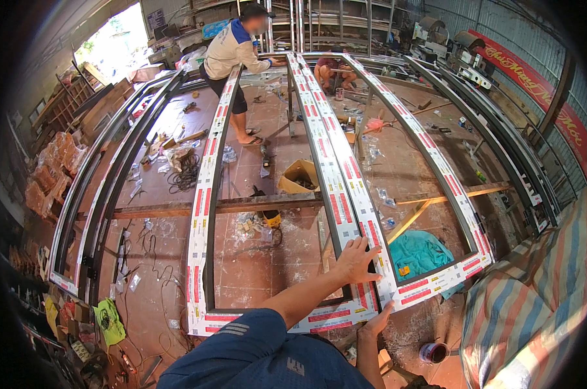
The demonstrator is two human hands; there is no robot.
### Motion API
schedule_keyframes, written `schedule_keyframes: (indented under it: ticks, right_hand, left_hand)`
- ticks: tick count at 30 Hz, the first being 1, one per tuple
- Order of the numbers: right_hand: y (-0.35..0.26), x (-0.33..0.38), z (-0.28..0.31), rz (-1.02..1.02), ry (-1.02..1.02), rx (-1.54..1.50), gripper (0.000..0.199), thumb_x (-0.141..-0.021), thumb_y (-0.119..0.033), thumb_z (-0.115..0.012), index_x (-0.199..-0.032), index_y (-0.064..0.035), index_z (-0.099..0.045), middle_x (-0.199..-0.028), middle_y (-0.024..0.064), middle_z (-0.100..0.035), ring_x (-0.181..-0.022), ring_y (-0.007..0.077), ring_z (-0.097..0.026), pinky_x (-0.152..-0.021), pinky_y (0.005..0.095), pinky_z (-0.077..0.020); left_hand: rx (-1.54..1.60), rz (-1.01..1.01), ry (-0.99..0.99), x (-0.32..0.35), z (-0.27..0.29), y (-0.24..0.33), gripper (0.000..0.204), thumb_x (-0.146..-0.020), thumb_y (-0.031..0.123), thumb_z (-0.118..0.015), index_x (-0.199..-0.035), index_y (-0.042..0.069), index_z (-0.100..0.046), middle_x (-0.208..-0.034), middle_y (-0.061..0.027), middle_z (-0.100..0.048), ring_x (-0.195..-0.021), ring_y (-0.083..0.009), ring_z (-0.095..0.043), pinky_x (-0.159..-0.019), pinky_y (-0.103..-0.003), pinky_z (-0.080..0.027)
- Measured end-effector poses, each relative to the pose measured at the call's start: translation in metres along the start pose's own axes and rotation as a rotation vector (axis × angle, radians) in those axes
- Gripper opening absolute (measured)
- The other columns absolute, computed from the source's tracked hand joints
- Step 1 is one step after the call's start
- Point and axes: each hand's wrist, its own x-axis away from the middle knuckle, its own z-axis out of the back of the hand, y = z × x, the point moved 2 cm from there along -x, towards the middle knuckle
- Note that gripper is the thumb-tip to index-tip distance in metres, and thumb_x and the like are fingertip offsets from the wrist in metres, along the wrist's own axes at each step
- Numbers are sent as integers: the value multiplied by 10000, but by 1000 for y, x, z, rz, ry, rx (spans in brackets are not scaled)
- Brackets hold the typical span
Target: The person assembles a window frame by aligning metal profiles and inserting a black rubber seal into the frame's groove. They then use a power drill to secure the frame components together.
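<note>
Frames (336,189) are lying across the wooden beam (267,203), probably heavy, stiff, film-slick. Nearer you than the beam: your left hand (359,260) is resting spread over adjoining stiles (347,223); your right hand (375,322) is touching a corner (386,289), pinch hidden, cannot tell. Corners are likely offering best purchase.

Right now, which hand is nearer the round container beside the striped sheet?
Right. The right hand is at the near edge of the frames, up-left of the container; the left hand is farther up-left, over them.

Most fingers of the bare right hand (374,323) are hidden by the white-and-red rectangular frame (435,283); the standing co-worker's head (253,19) is blurred.
</note>
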Motion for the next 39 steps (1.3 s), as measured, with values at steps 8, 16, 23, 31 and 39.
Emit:
schedule_keyframes:
  ticks: [8,16,23,31,39]
  right_hand:
    - [-1,1,-1,9,-23,-1,750,-1149,-563,-556,-1607,29,-509,-1543,177,-614,-1332,303,-647,-1127,443,-522]
    - [3,-4,6,47,-79,11,806,-1146,-614,-531,-1631,27,-467,-1559,177,-601,-1364,305,-626,-1156,450,-496]
    - [-17,22,-11,95,14,-202,885,-1131,-689,-485,-1703,-23,-371,-1681,155,-489,-1522,325,-494,-1266,497,-386]
    - [-1,6,20,-6,-52,-64,787,-1141,-627,-528,-1644,-25,-465,-1644,124,-538,-1462,288,-541,-1237,461,-402]
    - [6,-1,30,-37,-45,-97,787,-1135,-629,-541,-1645,-34,-470,-1634,120,-546,-1459,286,-543,-1233,455,-401]
  left_hand:
    - [-22,-25,103,5,-4,-4,922,-800,681,-858,-1520,162,-610,-1380,-234,-526,-1349,-439,-501,-1132,-577,-393]
    - [-4,-12,69,2,0,-2,928,-791,694,-857,-1507,154,-615,-1366,-206,-531,-1341,-419,-505,-1128,-561,-390]
    - [-13,-19,118,2,-3,-4,929,-782,693,-864,-1496,150,-622,-1342,-190,-536,-1316,-405,-510,-1112,-553,-391]
    - [-38,-28,159,2,-3,-3,935,-756,677,-876,-1489,148,-633,-1315,-178,-548,-1303,-394,-518,-1092,-556,-405]
    - [-40,-26,147,0,-4,-1,922,-763,687,-864,-1475,139,-652,-1314,-180,-556,-1304,-391,-512,-1100,-545,-398]
